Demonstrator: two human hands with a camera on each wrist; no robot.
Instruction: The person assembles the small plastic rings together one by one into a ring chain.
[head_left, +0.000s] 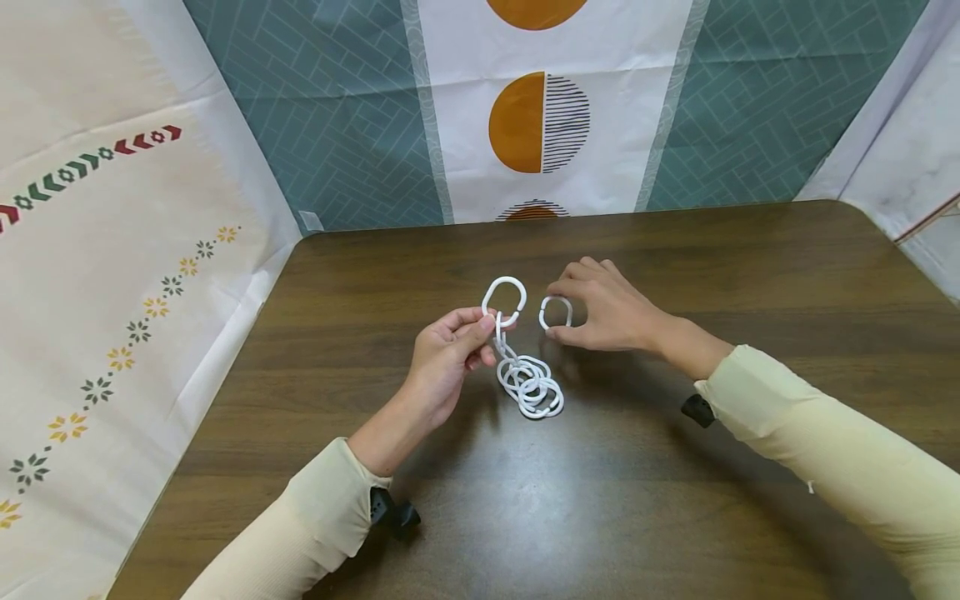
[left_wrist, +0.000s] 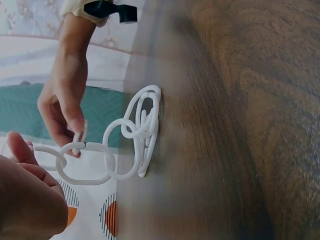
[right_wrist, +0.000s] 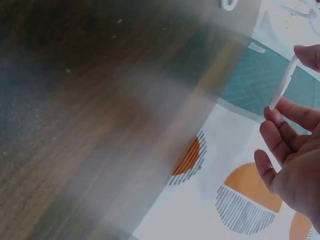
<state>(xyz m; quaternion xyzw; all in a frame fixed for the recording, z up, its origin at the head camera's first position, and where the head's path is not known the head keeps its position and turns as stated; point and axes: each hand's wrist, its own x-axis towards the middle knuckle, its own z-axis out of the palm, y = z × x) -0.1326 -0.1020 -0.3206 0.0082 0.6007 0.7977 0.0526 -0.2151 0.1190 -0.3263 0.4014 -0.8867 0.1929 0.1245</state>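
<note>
My left hand pinches a chain of white plastic links near its top, between thumb and fingers. One link stands up above the fingertips, and a small split shows in its side. Below the hand the rest of the chain hangs down and piles on the table; the left wrist view shows the linked ovals closely. To the right, my right hand holds a single loose link between thumb and fingertips, apart from the chain. In the right wrist view that link appears edge-on.
A brown wooden table lies under both hands. Behind it hangs a teal and white cloth with orange circles. A pale patterned cloth covers the left side. Dark devices sit at both wrists.
</note>
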